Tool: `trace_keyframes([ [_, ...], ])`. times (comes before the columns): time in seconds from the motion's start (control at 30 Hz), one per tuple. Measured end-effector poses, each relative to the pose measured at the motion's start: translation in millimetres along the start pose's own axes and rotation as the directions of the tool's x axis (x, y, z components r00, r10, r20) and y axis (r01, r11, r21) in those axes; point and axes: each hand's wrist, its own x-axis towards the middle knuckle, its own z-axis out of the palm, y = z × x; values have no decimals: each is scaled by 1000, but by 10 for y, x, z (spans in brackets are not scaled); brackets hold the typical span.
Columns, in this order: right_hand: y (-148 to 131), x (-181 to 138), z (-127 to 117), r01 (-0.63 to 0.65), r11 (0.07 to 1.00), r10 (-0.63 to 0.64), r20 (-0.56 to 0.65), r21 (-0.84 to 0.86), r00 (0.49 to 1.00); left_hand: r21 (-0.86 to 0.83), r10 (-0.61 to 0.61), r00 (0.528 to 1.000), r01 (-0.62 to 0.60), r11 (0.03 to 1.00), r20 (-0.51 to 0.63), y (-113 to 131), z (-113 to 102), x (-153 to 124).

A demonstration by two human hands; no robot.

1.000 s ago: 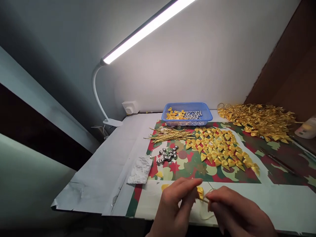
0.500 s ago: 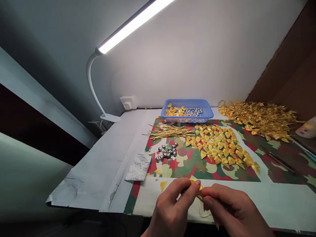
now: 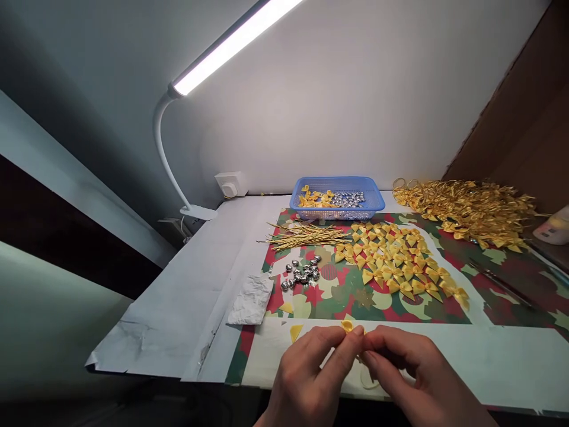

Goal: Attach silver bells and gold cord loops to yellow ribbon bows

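Hands fill the bottom of my feed. The left hand (image 3: 306,379) and right hand (image 3: 418,379) meet tip to tip, thumb and forefinger of each clamped on one yellow bow (image 3: 347,326) just above the table's near edge. A second ago the fingertips stood apart with a gold tie showing between them. Now they have closed up and the tie is hidden, so I judge it drawn in at the bow's middle.

Beyond the hands I count one yellow scrap (image 3: 294,332) and one crumpled paper (image 3: 251,299). There are roughly fifteen silver bells (image 3: 302,274), too bunched for an exact count. Further back lie one bundle of gold ties (image 3: 306,235) and several dozen loose bows (image 3: 395,264). Farthest are one blue basket (image 3: 338,182), one heap of gold-looped bows (image 3: 471,210) and one lamp (image 3: 231,44).
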Motion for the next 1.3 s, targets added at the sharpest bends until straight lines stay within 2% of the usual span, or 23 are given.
trace_keyframes([
  [0.23,-25,-7,-69,-50,998,53,70,-46,996,-152,-103,990,116,981,92,3,-78,33],
  [0.37,-37,2,-103,10,999,-7,67,-39,998,-127,-12,988,32,991,157,-14,-112,87],
  [0.5,-3,1,-124,41,999,-39,69,-33,997,-124,45,988,-27,992,146,-34,-117,113],
  [0.6,38,-24,-103,116,989,-118,-14,-95,993,-80,9,991,1,997,130,-31,-109,97],
  [0.7,88,-55,-47,221,961,-238,-92,-170,967,-45,-37,989,44,998,146,-27,-97,69],
  [0.83,125,-71,7,306,929,-326,-65,-207,943,16,19,987,-22,1000,160,-34,-91,50],
  [1.0,89,-61,-17,279,939,-295,-53,-202,954,18,24,995,-26,1000,100,-21,-115,60],
  [1.1,68,-49,-32,241,951,-247,-6,-193,969,12,-5,997,4,1000,83,-3,-132,71],
  [1.3,51,-10,-28,152,972,-139,79,-179,987,-3,28,997,-27,1000,72,-5,-126,80],
])
